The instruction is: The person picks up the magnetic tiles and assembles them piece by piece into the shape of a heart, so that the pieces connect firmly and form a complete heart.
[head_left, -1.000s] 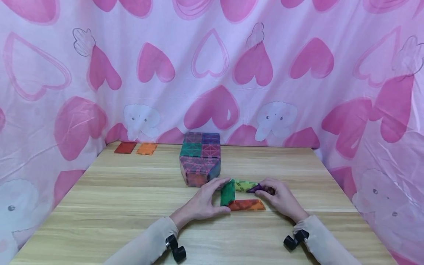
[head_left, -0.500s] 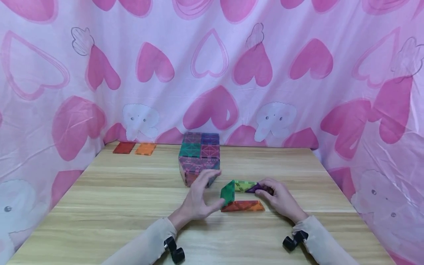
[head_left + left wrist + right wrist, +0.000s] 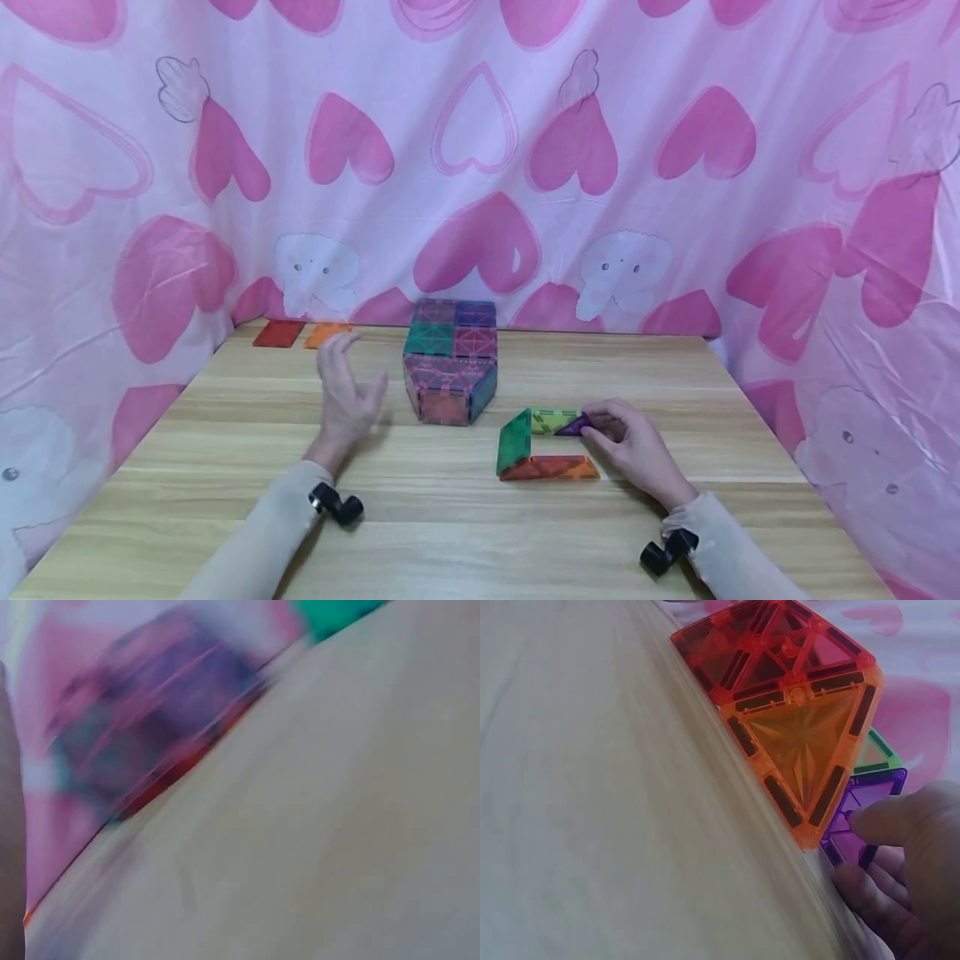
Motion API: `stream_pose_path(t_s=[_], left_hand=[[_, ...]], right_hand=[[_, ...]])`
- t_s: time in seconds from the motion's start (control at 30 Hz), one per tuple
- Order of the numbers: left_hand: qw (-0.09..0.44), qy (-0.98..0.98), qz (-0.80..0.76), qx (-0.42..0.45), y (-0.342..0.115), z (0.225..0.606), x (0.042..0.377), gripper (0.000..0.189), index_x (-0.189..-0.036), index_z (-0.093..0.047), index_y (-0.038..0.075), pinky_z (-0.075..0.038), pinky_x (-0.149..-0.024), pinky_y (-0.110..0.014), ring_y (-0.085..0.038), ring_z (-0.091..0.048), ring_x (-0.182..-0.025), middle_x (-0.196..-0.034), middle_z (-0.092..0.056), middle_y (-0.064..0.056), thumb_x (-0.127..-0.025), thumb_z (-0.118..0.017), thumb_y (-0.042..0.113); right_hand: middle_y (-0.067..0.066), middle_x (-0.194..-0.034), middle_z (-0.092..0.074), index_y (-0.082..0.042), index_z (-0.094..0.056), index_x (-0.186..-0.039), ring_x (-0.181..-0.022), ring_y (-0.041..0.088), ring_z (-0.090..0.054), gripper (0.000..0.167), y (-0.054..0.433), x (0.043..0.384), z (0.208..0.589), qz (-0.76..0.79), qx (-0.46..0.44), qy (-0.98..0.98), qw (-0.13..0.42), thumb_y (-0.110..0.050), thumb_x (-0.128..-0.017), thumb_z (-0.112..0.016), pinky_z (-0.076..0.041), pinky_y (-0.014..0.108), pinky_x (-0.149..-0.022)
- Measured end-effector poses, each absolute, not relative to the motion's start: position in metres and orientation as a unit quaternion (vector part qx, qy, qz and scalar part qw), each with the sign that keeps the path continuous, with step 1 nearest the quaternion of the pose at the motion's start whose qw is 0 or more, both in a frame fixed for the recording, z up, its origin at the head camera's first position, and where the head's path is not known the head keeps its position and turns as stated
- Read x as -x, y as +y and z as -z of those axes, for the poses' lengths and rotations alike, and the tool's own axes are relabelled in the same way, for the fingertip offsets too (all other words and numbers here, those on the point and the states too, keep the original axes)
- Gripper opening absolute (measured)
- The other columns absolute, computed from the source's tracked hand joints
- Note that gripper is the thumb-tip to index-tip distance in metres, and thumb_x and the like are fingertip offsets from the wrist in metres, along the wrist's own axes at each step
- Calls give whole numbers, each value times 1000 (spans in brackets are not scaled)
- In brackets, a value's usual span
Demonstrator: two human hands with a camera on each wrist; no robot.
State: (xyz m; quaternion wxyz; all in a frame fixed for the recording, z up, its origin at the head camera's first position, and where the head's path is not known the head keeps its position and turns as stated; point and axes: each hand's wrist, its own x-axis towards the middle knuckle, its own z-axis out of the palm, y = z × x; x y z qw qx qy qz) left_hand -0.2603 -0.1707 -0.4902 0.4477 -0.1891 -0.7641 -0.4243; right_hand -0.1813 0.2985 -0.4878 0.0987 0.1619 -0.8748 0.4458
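Note:
My left hand (image 3: 347, 404) is in the air over the left of the table, fingers spread and holding nothing. Its fingertips overlap the near edge of a flat orange square magnetic tile (image 3: 321, 335) in the head view. The right hand (image 3: 628, 446) pinches a purple triangular magnetic tile (image 3: 862, 799) with thumb and fingers. That tile ends a standing row with a yellow-green tile (image 3: 551, 421). A green tile (image 3: 514, 443) stands upright at the row's left end. In front stand a red tile (image 3: 772, 649) and an orange triangular tile (image 3: 802, 742), edge to edge.
A block built of magnetic tiles (image 3: 450, 358), purple, green and pink, stands at the table's back middle. A red square tile (image 3: 279, 333) lies flat at the back left. The pink heart-print curtain (image 3: 480, 242) hangs behind the wooden table (image 3: 450, 542).
My left hand has let go of the green tile and moved left and back, toward the flat orange tile. The right hand stays almost still at the purple tile.

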Motion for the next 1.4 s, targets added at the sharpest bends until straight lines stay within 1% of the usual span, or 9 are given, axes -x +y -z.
stream_pose_path(t_s=[0.2,0.43,0.5,0.63,0.83,1.0,1.13,1.27,1.4], left_hand=[[374,-840,372,127,-233,494,285,67,-146,-54,-11,-32,-118,-67,-50,-45,-141,-147,-53,-32,-84,-69,9],[243,-924,271,118,-257,491,296,70,-156,-44,-14,-27,-124,-72,-56,-37,-149,-160,-42,-37,-95,-67,9],[214,-936,256,114,-258,490,297,69,-157,-43,-15,-26,-124,-74,-57,-35,-151,-163,-39,-38,-98,-65,13],[174,-951,234,100,-258,491,299,65,-156,-46,-16,-28,-123,-76,-60,-35,-152,-163,-40,-41,-105,-60,22],[164,-951,249,85,-259,492,297,58,-150,-54,-13,-31,-121,-72,-57,-38,-147,-156,-44,-39,-107,-62,26],[163,-944,282,50,-258,492,291,46,-135,-61,-3,-31,-118,-72,-58,-33,-146,-155,-39,-40,-106,-68,31],[175,-945,273,38,-255,492,287,39,-125,-62,1,-34,-113,-73,-59,-40,-140,-150,-48,-39,-105,-72,32],[195,-933,302,20,-254,489,286,46,-129,-65,-2,-42,-109,-68,-52,-52,-129,-137,-61,-33,-100,-82,29],[194,-917,349,-13,-258,487,285,73,-147,-61,-5,-52,-104,-60,-46,-58,-123,-137,-64,-31,-92,-90,33]], right_hand=[[18,-115,-80,-4,-74,-128,-90,22,-79,26,295,177,484,-523,-144,-838,60,0,-102,-78,-67,35,-66],[21,-114,-79,-1,-73,-128,-70,21,-73,25,291,175,483,-525,-151,-836,52,2,-103,-76,-62,39,-50],[19,-113,-79,-2,-74,-127,-74,21,-74,24,291,175,483,-518,-151,-840,57,2,-103,-76,-62,38,-50],[11,-112,-79,-4,-76,-125,-95,20,-77,23,290,175,483,-480,-156,-860,78,1,-103,-77,-64,27,-70],[11,-112,-78,-5,-75,-127,-90,16,-74,23,291,176,485,-478,-153,-862,68,0,-105,-75,-63,31,-60],[7,-115,-79,-5,-75,-126,-106,17,-75,22,293,178,488,-470,-162,-864,85,-1,-104,-76,-60,20,-90],[7,-113,-79,-6,-75,-127,-99,16,-74,22,295,179,489,-474,-169,-860,83,-5,-105,-76,-61,22,-84],[6,-111,-77,-7,-74,-131,-88,12,-68,24,297,179,488,-467,-177,-863,78,-9,-106,-76,-58,25,-75],[8,-112,-77,-6,-73,-132,-87,12,-67,26,298,179,489,-467,-175,-864,72,-8,-106,-76,-57,26,-74]])
